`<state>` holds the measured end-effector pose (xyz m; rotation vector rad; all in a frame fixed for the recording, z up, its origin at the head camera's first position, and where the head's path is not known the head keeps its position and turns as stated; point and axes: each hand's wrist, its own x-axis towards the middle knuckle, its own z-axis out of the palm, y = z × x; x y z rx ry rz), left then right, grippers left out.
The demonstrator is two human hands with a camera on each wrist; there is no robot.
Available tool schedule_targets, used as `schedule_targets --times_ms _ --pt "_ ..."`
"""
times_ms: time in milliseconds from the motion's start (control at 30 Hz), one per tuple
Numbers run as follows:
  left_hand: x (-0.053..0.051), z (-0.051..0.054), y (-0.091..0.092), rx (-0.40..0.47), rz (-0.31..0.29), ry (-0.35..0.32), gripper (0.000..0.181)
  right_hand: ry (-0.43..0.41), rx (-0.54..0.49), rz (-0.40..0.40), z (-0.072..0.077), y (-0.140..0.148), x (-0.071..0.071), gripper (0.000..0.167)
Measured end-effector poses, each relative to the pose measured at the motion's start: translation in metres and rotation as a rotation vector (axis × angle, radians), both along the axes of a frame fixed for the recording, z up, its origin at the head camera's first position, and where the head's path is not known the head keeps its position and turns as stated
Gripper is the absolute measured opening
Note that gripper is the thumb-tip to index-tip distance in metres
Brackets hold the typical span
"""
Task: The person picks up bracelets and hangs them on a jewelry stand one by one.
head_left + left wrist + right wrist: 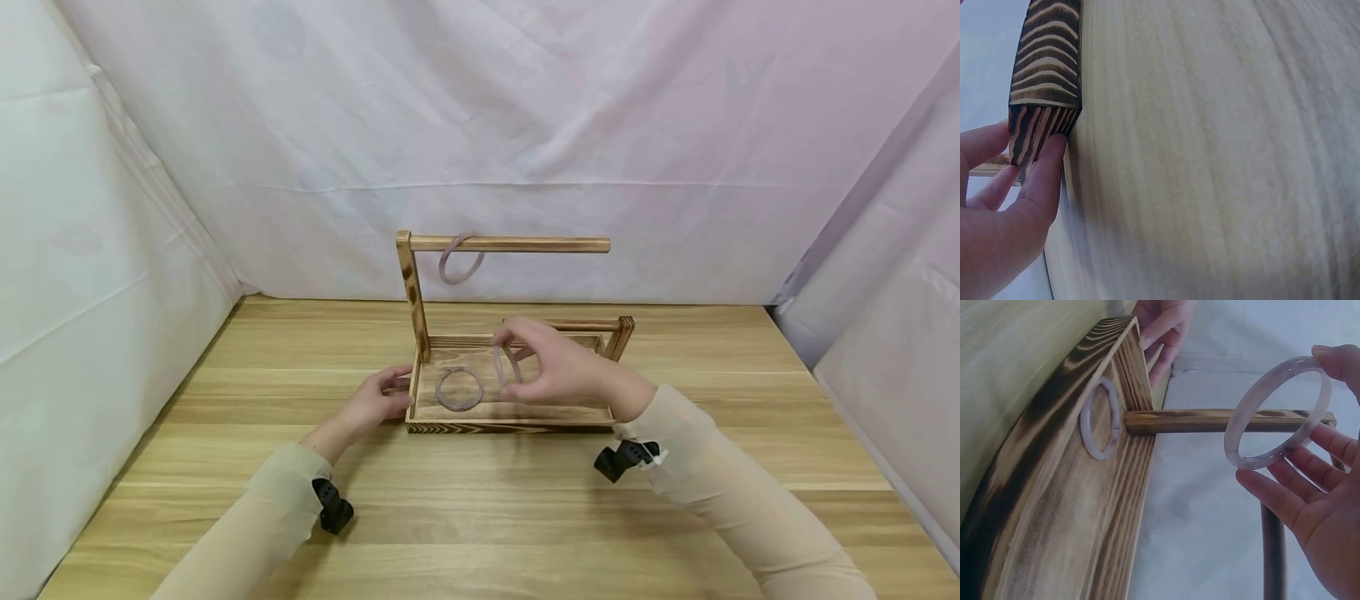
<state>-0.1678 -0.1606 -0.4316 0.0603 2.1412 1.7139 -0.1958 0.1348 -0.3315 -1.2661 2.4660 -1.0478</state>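
My right hand (558, 362) pinches a pale lilac bangle (1244, 415) between thumb and fingertips, above the middle of a wooden tray stand (510, 427). The bangle is held upright, and its opening shows in the right wrist view. A second bangle (460, 409) lies flat on the tray floor, left of the held one. A third bangle (442, 265) hangs around the upper bar (540, 244), near its post. My left hand (371, 406) touches the tray's left end with extended fingers (1050, 162).
The upper bar runs right from a tall post (415, 292) and has a free right end. A lower bar (588, 325) joins a short post (618, 340) at the tray's right. Behind the wooden table (480, 517) hangs a white cloth (675, 150).
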Motion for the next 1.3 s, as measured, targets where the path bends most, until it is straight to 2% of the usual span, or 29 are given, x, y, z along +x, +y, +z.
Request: schedule_targets --times_ms 267,633,1000,1300 --pt "0.001 0.000 0.000 0.000 0.010 -0.004 0.057 -0.003 -0.143 0.026 0.013 0.010 -0.004 0.050" --pt "0.001 -0.001 0.001 0.003 0.017 -0.015 0.056 -0.032 -0.250 -0.023 0.026 0.029 -0.010 0.050" --pt "0.000 -0.001 0.000 0.001 -0.003 -0.009 0.057 0.010 -0.308 -0.088 0.031 0.048 -0.014 0.050" --pt "0.001 0.001 0.001 -0.014 0.013 -0.005 0.056 0.023 -0.310 -0.143 0.035 0.059 -0.018 0.050"
